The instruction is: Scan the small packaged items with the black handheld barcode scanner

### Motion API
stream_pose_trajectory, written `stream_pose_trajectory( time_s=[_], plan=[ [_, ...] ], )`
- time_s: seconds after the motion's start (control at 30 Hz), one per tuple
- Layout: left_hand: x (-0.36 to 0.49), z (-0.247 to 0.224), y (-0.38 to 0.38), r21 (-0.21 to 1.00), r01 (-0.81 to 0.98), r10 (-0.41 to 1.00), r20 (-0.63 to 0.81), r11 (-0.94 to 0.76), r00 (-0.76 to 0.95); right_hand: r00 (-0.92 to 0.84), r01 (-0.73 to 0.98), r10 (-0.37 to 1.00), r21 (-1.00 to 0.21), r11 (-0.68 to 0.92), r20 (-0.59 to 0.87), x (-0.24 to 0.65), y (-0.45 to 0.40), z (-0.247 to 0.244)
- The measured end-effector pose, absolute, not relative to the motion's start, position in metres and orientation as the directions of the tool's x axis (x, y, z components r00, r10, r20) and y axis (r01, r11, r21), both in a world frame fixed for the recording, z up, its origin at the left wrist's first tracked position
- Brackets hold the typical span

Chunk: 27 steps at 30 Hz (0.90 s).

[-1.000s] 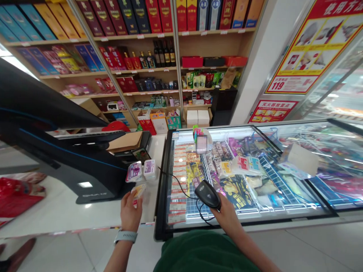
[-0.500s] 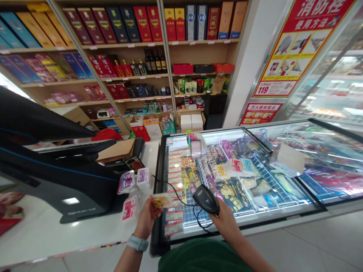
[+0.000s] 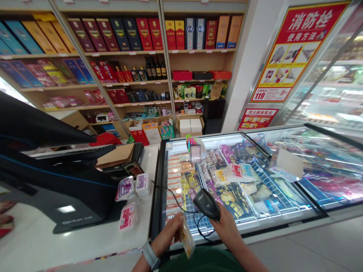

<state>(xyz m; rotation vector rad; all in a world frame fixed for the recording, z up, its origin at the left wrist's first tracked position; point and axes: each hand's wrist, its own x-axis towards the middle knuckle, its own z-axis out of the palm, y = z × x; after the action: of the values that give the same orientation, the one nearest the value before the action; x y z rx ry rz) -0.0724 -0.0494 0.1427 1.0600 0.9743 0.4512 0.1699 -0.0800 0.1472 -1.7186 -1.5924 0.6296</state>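
Head view: left hand (image 3: 170,231) pinches a clear pack with a yellow label (image 3: 187,241) between thumb and fingers, over the near left corner of the chest freezer (image 3: 157,207). Change noted: half a second ago the pack was held flatter, at the counter's right edge; it has since moved rightward, nearer the body, and now stands tilted, nearly edge-on. Consequence: it is now apart from the packs on the counter (image 3: 90,243) and near the scanner.

Right hand (image 3: 227,226) is closed around the handle of a black barcode scanner (image 3: 206,204), held above the freezer's near edge; head points up and leftward. Position nearly unchanged. Trigger finger: hidden, cannot tell if pressed. Cable (image 3: 172,193) trails over the freezer glass to its left rim.

Counter, right part: red-labelled pack (image 3: 127,218) in front; purple-labelled packs (image 3: 125,187) behind it, beside another purple-labelled group (image 3: 142,183) near the right edge. Terminal (image 3: 82,206) stands left of these. Open carton (image 3: 117,156) lies behind them.
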Motion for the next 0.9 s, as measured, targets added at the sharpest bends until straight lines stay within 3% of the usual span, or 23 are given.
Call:
stream_pose_trajectory(
  time_s=[0.27,0.4,0.57,0.7,0.9],
  plan=[
    [-0.054,0.159,-0.05,0.966,0.154,0.712,-0.258,0.209,0.653,0.119,0.633,0.989,-0.774,-0.004,0.091,0.166,-0.077,0.156],
    [-0.05,0.149,-0.053,0.959,0.159,0.629,-0.275,0.235,0.727,0.124,0.618,0.987,-0.786,0.004,0.103,0.166,-0.077,0.159],
    [-0.054,0.14,-0.052,0.92,0.337,0.436,-0.391,0.2,0.811,0.129,0.638,0.987,-0.77,-0.007,0.097,0.169,-0.078,0.157],
    [-0.057,0.142,-0.048,0.928,0.364,0.337,-0.369,0.082,0.866,0.125,0.651,0.986,-0.759,0.005,0.113,0.169,-0.079,0.156],
    [-0.055,0.155,-0.044,0.918,0.374,0.303,-0.322,-0.131,0.897,0.145,0.652,0.982,-0.758,-0.002,0.122,0.168,-0.079,0.155]
  ],
)
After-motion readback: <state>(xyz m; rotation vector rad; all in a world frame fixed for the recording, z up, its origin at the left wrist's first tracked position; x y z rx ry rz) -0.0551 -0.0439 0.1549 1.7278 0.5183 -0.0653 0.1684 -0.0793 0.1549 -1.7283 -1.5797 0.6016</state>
